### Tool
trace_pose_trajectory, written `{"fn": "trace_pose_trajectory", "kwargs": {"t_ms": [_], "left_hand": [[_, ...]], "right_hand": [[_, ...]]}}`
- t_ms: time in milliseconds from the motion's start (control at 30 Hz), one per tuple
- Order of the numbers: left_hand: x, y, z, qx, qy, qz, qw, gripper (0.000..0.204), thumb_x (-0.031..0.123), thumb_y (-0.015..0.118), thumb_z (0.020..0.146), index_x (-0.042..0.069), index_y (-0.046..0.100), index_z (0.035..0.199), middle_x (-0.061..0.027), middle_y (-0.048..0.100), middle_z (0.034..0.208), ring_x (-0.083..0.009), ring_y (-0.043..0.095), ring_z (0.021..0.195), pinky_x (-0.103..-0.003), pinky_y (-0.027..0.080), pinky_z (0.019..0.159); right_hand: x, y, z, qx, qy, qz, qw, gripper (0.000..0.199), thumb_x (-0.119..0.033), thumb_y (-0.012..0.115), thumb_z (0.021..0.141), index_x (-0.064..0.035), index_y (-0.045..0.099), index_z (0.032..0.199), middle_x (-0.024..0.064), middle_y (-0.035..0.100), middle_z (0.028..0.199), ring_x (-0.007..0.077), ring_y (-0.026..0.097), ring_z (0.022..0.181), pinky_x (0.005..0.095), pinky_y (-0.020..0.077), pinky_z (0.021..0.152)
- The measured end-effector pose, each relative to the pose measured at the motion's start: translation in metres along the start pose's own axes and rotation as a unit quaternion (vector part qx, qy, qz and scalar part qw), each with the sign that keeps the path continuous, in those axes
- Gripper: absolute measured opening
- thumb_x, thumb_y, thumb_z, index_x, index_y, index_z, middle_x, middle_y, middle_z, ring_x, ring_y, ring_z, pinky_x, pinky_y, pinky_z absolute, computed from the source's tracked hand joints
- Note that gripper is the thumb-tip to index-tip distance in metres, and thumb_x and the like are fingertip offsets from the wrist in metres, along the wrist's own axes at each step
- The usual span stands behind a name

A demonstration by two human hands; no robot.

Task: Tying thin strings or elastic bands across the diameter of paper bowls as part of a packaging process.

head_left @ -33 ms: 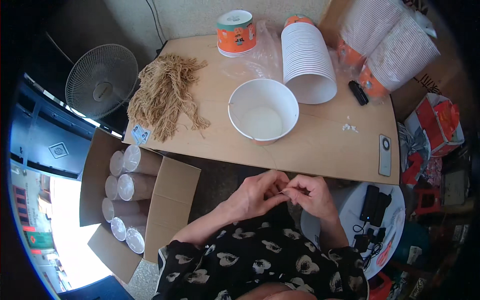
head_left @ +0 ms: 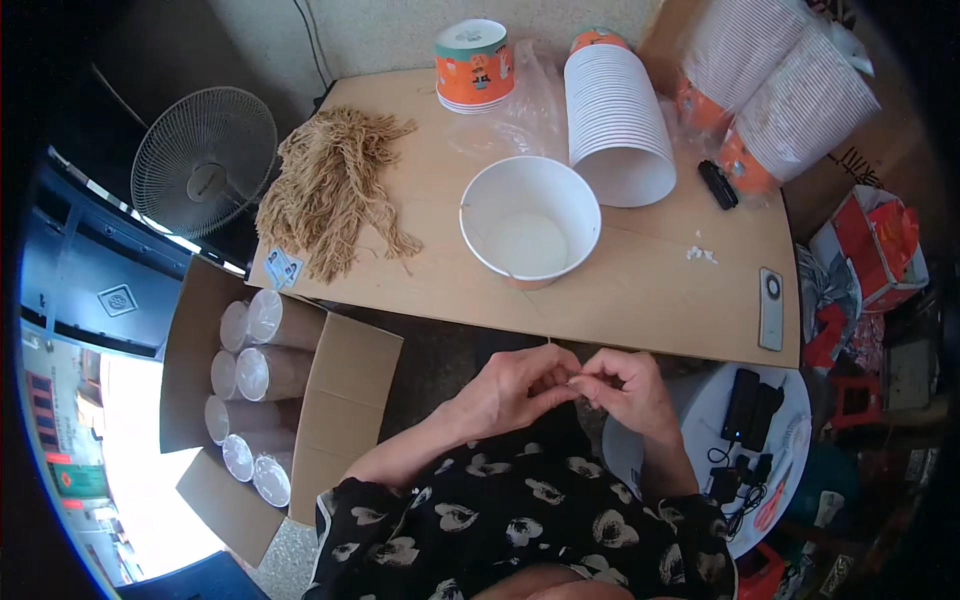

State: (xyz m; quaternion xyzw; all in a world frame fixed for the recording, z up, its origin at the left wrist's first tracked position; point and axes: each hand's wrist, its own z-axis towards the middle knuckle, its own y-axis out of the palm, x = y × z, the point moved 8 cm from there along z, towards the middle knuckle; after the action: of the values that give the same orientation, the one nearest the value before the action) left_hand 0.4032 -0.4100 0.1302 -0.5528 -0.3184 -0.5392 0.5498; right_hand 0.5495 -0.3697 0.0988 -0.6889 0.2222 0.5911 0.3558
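Note:
My left hand (head_left: 525,388) and my right hand (head_left: 622,392) meet just in front of the table's near edge. Both are closed, thumbs and fingertips pinched together. What they pinch is too small to make out. On the table beyond them stands a white paper tub (head_left: 530,220), its mouth facing up and its inside pale. A thin strand (head_left: 528,300) hangs over its near rim toward my hands; where it ends is unclear. To the left lies a loose heap of tan, cord-like strands (head_left: 335,195).
Nested paper tubs (head_left: 620,120) lie behind the upright one, near an upturned orange tub (head_left: 474,70). A phone (head_left: 770,310), white bits (head_left: 701,254) and a black clip-like object (head_left: 717,185) are at right. An open carton (head_left: 345,400) with wrapped cylinders sits left; a fan (head_left: 205,165) stands behind.
My fingertips have closed a little tighter together, and the pale bit seen between them earlier hardly shows. The tub and strands stay where they were.

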Motion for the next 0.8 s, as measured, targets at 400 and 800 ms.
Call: {"fn": "trace_pose_trajectory", "kwargs": {"t_ms": [400, 800], "left_hand": [[-0.026, -0.071, -0.060, 0.100, 0.029, 0.083, 0.991, 0.013, 0.001, 0.077, 0.084, 0.005, 0.077, 0.097, -0.0070, 0.060, 0.067, -0.0155, 0.058, 0.057, -0.029, 0.043, 0.050], [-0.035, -0.169, -0.093, 0.298, 0.034, 0.175, 0.938, 0.011, 0.001, 0.076, 0.086, 0.004, 0.076, 0.096, -0.0063, 0.064, 0.071, -0.0091, 0.059, 0.058, -0.024, 0.044, 0.050]], "right_hand": [[-0.074, -0.038, 0.059, 0.261, -0.207, -0.503, 0.798, 0.032, 0.000, 0.071, 0.082, -0.0044, 0.070, 0.113, 0.0105, 0.068, 0.121, 0.0308, 0.060, 0.117, 0.0414, 0.0472, 0.097], [-0.087, 0.067, 0.117, 0.105, -0.360, -0.538, 0.755, 0.020, -0.016, 0.080, 0.076, -0.0102, 0.073, 0.094, 0.0015, 0.069, 0.085, 0.0188, 0.064, 0.094, 0.0406, 0.0447, 0.091]]}}
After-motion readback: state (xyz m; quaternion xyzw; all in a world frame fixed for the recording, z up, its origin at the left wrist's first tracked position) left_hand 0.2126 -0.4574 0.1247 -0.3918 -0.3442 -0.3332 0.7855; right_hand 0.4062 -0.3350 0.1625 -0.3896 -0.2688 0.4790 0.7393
